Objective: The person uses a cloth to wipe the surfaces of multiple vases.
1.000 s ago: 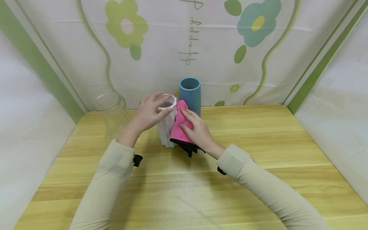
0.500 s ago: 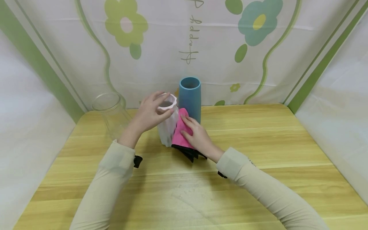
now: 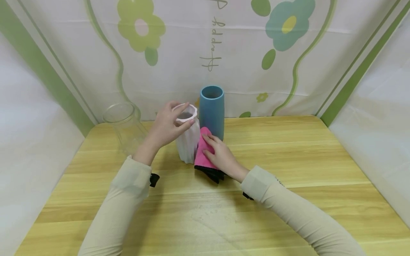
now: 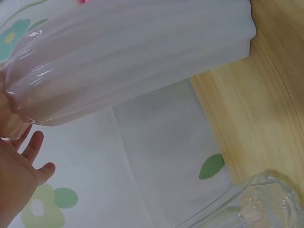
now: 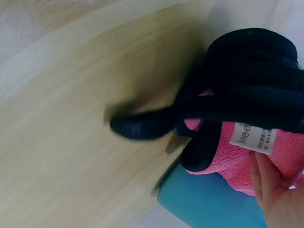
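Note:
A white fluted vase (image 3: pixel 187 142) stands upright near the table's middle. My left hand (image 3: pixel 168 124) grips it at the top, thumb and forefinger about the rim; in the left wrist view the other fingers (image 4: pixel 33 147) of that hand stand off from the vase. My right hand (image 3: pixel 224 156) holds a folded pink cloth (image 3: pixel 203 151) with black edging against the vase's lower right side. In the right wrist view the cloth's black edge (image 5: pixel 256 95) and a white label (image 5: pixel 252 137) show. Just behind the cloth stands a blue vase (image 3: pixel 212 113).
A clear glass vase (image 3: pixel 123 122) stands at the left, partly behind my left forearm. The wooden table (image 3: pixel 288 149) meets a white flower-printed cloth backdrop (image 3: pixel 179 42), with white cloth walls at both sides.
My right hand has slid the pink cloth down along the white vase's right side, toward its base. The left hand has stayed at the rim.

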The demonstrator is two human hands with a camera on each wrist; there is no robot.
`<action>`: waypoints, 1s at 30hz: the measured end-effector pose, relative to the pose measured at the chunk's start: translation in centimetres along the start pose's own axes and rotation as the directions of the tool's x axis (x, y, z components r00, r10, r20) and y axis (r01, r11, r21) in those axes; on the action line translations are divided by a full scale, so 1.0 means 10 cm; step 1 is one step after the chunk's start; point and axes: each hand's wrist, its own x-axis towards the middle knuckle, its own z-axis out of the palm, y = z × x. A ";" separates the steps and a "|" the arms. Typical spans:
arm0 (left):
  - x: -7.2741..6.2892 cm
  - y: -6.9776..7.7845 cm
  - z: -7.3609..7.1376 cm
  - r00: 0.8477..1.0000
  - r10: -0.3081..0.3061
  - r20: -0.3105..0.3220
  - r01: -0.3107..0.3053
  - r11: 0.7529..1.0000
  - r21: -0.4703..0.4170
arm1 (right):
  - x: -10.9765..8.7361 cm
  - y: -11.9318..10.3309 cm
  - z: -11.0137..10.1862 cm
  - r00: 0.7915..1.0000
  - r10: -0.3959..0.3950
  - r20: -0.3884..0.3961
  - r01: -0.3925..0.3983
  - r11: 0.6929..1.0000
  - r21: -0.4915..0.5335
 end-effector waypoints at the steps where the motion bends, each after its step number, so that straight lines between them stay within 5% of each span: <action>1: 0.00 0.00 0.00 1.000 0.001 -0.001 -0.001 1.000 0.001 | 0.00 0.00 -0.01 1.000 -0.005 -0.011 0.005 1.000 0.003; 9: -0.01 0.00 -0.02 0.999 0.017 -0.030 -0.016 1.000 0.019 | 0.07 -0.11 -0.12 0.991 -0.064 -0.116 0.071 0.995 0.063; 16: -0.01 0.00 -0.05 1.000 -0.018 0.009 0.018 1.000 -0.007 | 0.10 -0.19 -0.19 0.975 -0.111 -0.190 0.130 0.987 0.091; 30: -0.02 -0.02 -0.04 0.999 -0.043 0.028 0.044 0.998 -0.042 | 0.05 -0.11 -0.09 0.990 -0.072 -0.125 0.081 0.994 0.068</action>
